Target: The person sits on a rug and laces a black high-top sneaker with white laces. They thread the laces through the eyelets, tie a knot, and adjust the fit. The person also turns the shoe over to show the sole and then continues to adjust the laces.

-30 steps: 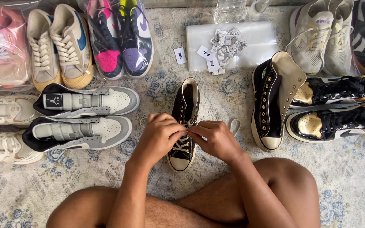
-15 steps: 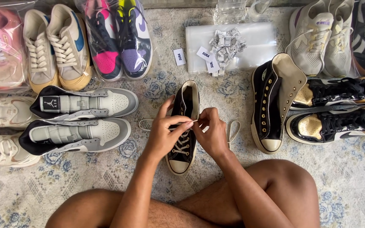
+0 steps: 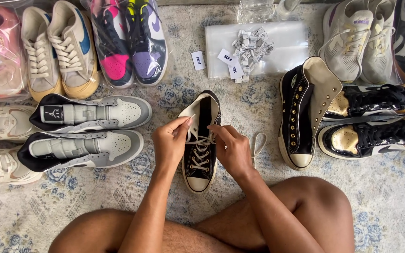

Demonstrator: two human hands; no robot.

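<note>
Head view: the left hand [image 3: 170,140] pinches the white lace [image 3: 198,140] with closed fingers beside the black high-top sneaker [image 3: 200,140], which lies on the patterned rug [image 3: 240,100] in front of the crossed legs. The right hand [image 3: 233,150] grips the lace on the other side, a loose loop trailing beside it

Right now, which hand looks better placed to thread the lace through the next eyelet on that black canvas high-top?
Probably the left hand: it pinches the white lace tip beside the black canvas high-top sneaker.
</note>
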